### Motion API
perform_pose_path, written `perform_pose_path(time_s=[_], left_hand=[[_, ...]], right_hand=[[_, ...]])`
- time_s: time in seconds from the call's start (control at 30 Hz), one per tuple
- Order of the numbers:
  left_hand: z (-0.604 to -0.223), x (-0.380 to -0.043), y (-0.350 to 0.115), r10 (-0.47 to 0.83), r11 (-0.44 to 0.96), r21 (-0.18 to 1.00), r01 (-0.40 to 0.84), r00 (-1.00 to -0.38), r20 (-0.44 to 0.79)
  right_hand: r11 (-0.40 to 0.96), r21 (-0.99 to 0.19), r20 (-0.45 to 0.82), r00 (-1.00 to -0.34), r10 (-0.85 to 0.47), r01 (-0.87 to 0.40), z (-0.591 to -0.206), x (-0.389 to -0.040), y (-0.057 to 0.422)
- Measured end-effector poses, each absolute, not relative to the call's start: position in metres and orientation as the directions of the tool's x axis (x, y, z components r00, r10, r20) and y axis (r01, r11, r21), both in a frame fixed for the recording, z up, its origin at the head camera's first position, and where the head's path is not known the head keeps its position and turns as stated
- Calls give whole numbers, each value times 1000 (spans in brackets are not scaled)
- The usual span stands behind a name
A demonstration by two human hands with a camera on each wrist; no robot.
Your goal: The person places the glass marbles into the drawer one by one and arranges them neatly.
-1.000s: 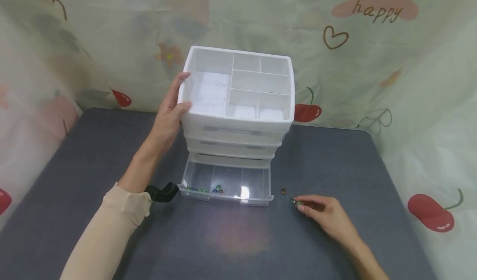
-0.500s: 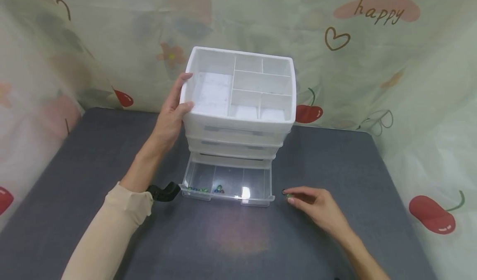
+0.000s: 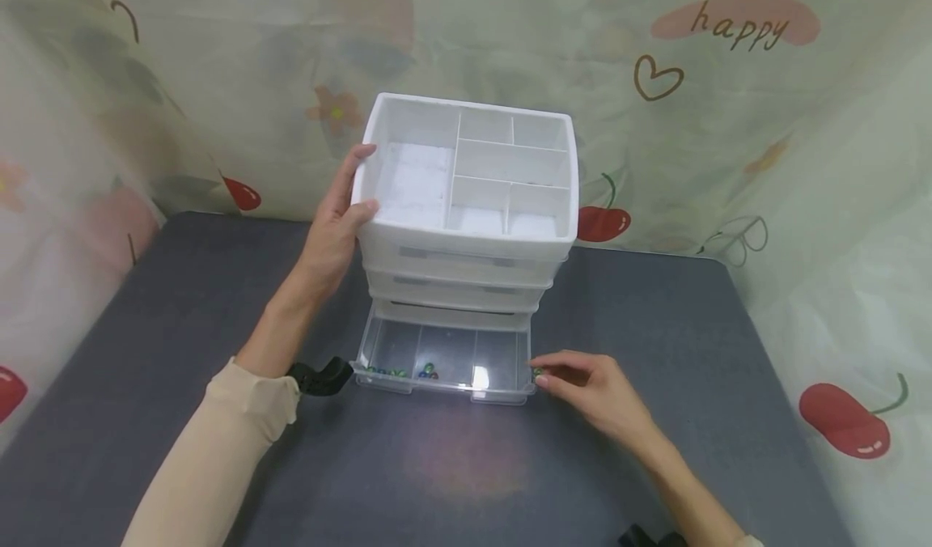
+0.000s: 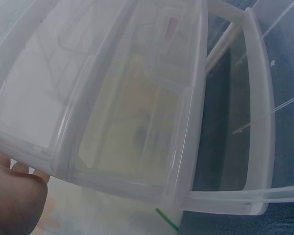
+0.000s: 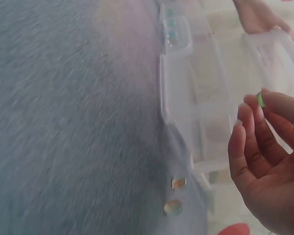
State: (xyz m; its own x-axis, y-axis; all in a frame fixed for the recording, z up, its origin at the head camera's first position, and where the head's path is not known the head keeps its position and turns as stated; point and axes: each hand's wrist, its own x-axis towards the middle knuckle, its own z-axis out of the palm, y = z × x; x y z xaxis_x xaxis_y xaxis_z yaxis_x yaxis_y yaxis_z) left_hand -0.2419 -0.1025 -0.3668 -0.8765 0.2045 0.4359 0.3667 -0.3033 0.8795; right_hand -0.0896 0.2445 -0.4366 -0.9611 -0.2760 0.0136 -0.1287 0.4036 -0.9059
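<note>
R hand (image 3: 600,393) nearer drawer (image 3: 444,351), pinching prob. green marble (image 5: 261,100), L hand (image 3: 329,231) gripping cabinet (image 3: 466,236)

Pale printed sheeting (image 3: 502,29) with red cherries (image 3: 845,421) and "happy" lettering (image 3: 739,27) behind and beside a dark grey tabletop (image 3: 699,337)

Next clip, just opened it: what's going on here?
A person's left hand grips the top rim of a white drawer unit. Their right hand pinches a green marble near the right edge of the pulled-out bottom drawer. Several marbles lie in that drawer's left and middle sections, and two loose marbles sit on the table outside it.
</note>
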Motion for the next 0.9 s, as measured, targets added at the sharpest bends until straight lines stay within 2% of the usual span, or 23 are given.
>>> perform_pose_path(time_s=[0.9], left_hand=[[-367,-242,-103,206,-297,880,371,-875,438]], right_hand=[[325,-936,22,-945,-326,-134,-431,-126,182]])
